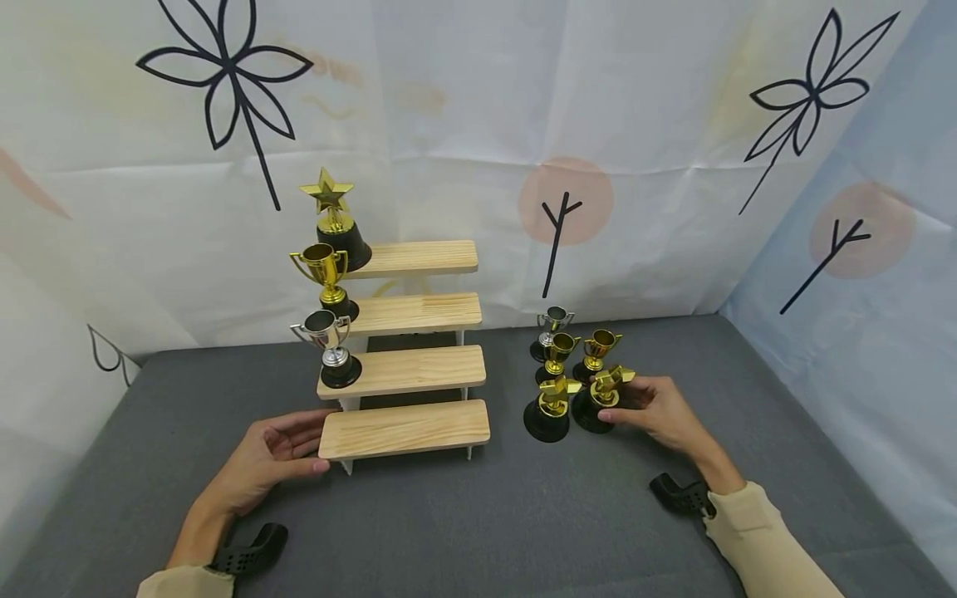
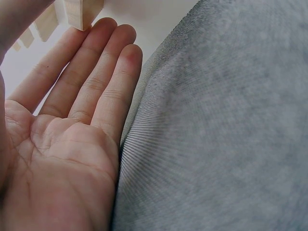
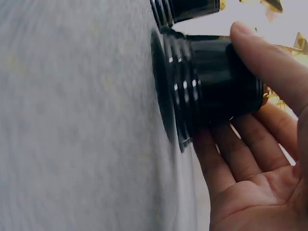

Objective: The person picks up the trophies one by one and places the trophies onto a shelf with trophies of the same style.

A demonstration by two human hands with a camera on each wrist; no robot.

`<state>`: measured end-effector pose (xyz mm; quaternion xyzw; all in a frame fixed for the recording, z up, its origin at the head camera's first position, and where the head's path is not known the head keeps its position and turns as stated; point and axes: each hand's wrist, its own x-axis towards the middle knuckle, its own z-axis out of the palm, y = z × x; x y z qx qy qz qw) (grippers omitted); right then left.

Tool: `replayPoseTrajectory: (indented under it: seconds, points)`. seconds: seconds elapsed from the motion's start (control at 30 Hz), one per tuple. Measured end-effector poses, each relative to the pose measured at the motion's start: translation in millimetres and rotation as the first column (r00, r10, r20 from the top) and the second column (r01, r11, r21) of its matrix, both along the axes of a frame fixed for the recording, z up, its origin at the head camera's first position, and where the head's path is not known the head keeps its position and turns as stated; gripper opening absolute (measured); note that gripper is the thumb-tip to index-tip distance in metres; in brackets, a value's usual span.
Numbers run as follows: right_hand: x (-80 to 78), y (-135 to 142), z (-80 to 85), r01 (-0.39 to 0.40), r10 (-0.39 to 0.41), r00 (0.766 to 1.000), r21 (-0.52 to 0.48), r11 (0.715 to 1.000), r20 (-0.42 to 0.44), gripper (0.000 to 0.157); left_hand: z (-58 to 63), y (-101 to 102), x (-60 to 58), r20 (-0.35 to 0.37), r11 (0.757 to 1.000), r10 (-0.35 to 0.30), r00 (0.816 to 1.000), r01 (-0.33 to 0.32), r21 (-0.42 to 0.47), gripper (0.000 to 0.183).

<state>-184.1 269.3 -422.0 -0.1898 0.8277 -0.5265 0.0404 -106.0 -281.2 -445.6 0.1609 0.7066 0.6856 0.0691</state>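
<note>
My right hand point(image 1: 660, 411) holds a gold star trophy point(image 1: 589, 413) by its black base, thumb on the near side and fingers behind. In the right wrist view the base point(image 3: 216, 79) stands between thumb and fingers, close to the cloth. Just left of it is a similar star trophy point(image 1: 547, 422). Behind them stand two small gold cups point(image 1: 559, 349) and a silver cup point(image 1: 556, 317). My left hand point(image 1: 257, 461) lies palm up with relaxed fingers beside the lowest step of a wooden stepped shelf point(image 1: 407, 428); its fingertips point(image 2: 127, 36) are right by the shelf's end.
At the left ends of the upper steps stand a star trophy point(image 1: 342, 241), a gold cup point(image 1: 323, 266) and a silver cup point(image 1: 326, 332). A grey cloth point(image 1: 493, 531) covers the table. Patterned white fabric point(image 1: 449, 124) hangs behind and at the sides.
</note>
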Motion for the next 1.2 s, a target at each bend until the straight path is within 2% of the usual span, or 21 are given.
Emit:
replayPoseTrajectory:
  seconds: [0.5, 0.77, 1.0, 1.2]
  points:
    - [1.7, 11, 14.3, 0.046, -0.045, 0.999, 0.040, 0.998, -0.013, 0.049, 0.9, 1, -0.1, 0.002, 1.000, 0.006, 1.000, -0.006, -0.005, 0.072]
    - [3.1, 12, 25.9, 0.078, -0.077, 0.997, 0.042, 0.996, -0.012, 0.047, 1.1, 0, -0.2, 0.001, 1.000, 0.014, 1.000, -0.014, -0.018, 0.072]
    - [7.5, 12, 36.4, 0.101, -0.101, 0.995, 0.084, 0.991, -0.007, 0.048, 1.2, 0, 0.2, 0.002, 1.000, 0.009, 1.000, -0.009, -0.018, 0.072]
    - [10.2, 11, 43.6, 0.116, -0.114, 0.993, 0.073, 0.991, -0.027, 0.048, 1.3, 0, 0.5, 0.000, 1.000, -0.002, 1.000, 0.002, 0.000, 0.071]
